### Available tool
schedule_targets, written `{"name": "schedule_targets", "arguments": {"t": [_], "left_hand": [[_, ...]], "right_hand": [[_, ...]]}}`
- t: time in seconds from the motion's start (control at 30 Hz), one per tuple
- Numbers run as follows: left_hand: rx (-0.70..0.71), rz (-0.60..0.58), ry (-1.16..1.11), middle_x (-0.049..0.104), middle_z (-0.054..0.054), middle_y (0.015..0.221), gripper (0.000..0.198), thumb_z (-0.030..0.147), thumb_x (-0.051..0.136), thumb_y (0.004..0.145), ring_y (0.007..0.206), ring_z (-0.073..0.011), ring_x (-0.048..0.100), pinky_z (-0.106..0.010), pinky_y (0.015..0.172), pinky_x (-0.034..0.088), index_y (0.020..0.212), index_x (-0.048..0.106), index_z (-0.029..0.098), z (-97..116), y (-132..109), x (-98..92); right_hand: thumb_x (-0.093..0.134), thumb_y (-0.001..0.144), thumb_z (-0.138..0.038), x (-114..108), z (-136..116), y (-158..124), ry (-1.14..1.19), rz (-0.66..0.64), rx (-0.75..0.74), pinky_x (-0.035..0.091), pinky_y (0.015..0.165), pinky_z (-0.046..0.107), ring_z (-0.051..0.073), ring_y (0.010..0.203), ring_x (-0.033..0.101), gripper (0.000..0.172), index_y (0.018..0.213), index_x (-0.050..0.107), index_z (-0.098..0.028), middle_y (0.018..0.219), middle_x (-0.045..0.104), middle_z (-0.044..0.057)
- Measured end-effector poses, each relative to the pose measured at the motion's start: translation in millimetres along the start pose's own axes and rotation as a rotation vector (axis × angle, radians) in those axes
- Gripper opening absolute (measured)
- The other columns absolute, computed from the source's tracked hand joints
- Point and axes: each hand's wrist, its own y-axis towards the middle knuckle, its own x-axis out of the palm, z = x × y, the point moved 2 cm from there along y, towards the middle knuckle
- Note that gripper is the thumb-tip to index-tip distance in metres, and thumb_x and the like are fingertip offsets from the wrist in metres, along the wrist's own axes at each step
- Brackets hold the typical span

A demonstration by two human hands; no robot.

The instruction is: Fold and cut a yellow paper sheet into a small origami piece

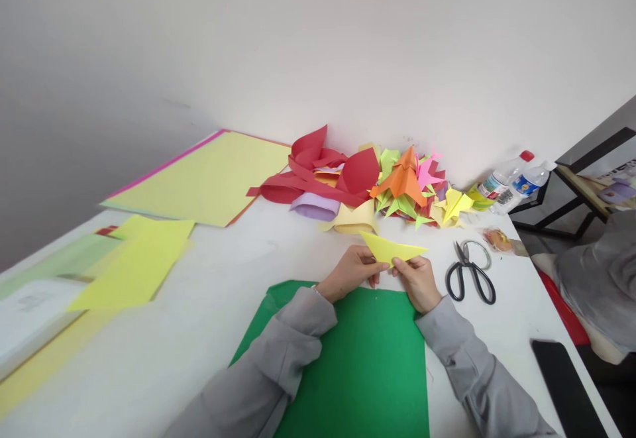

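A folded piece of yellow paper point(395, 250), roughly triangular with its long edge on top, is pinched between both hands. My left hand point(354, 270) grips its left lower part, thumb pointing inward. My right hand point(416, 280) holds the lower right part, its thumb close to the left one. Both hands are raised over the far end of a green sheet point(358, 365) that lies on the white table. Just beyond the paper sits a pale yellow paper band point(354, 218). Some of the fingers behind the yellow paper are hidden.
Folded paper shapes point(402, 183) and red paper pieces point(318, 173) are heaped by the wall. Black-handled scissors point(470, 272) lie right of my hands, with two bottles point(514, 183) behind. Large sheets point(209, 179) and yellow paper point(142, 262) lie left. A black phone-like slab point(566, 385) and a seated person point(596, 279) are right.
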Motion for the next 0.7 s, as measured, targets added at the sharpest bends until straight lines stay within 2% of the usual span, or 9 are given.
{"name": "schedule_targets", "arguments": {"t": [0.17,0.3,0.43,0.57,0.7], "left_hand": [[0.046,0.068,0.027,0.048,0.004,0.037,0.031,0.038,0.076,0.059,0.036,-0.0053,0.039,-0.018,0.038,0.034,0.051,0.064,0.011,-2.7,1.9,-1.2],[0.053,0.042,-0.013,0.052,0.004,0.043,0.028,0.037,0.077,0.057,0.039,-0.0052,0.039,-0.018,0.037,0.034,0.054,0.065,0.012,0.6,0.6,-0.7],[0.053,0.021,-0.010,0.053,0.003,0.045,0.027,0.036,0.078,0.057,0.039,-0.0052,0.040,-0.018,0.038,0.035,0.055,0.065,0.011,1.8,0.4,-0.2],[0.057,0.048,0.009,0.057,0.002,0.048,0.029,0.038,0.076,0.058,0.040,-0.0056,0.041,-0.018,0.038,0.034,0.059,0.067,0.011,0.0,1.4,1.0],[0.071,0.059,0.033,0.050,0.004,0.041,0.033,0.043,0.074,0.061,0.038,-0.0058,0.039,-0.019,0.039,0.032,0.055,0.062,0.012,1.1,1.1,1.9]], "right_hand": [[0.080,0.058,-0.039,7.9,-5.4,-2.5,-0.044,-0.095,0.005,0.039,0.054,0.026,0.012,0.052,0.048,0.029,0.072,0.065,-0.018,0.058,0.061,-0.002],[0.075,0.064,-0.046,10.5,-7.7,-6.6,-0.190,-0.141,0.001,0.031,0.046,0.024,0.009,0.045,0.038,0.033,0.058,0.059,-0.017,0.048,0.052,-0.004],[0.072,0.065,-0.050,9.3,-6.3,-7.4,-0.206,-0.164,-0.002,0.032,0.047,0.025,0.009,0.047,0.040,0.036,0.057,0.058,-0.017,0.051,0.054,-0.003],[0.072,0.064,-0.051,8.5,-6.7,-6.2,-0.211,-0.165,0.005,0.033,0.048,0.025,0.010,0.047,0.042,0.037,0.057,0.058,-0.018,0.051,0.055,-0.003],[0.073,0.062,-0.052,8.8,-9.8,-5.9,-0.202,-0.163,0.019,0.035,0.049,0.025,0.010,0.047,0.042,0.038,0.056,0.058,-0.018,0.050,0.056,-0.003]]}}
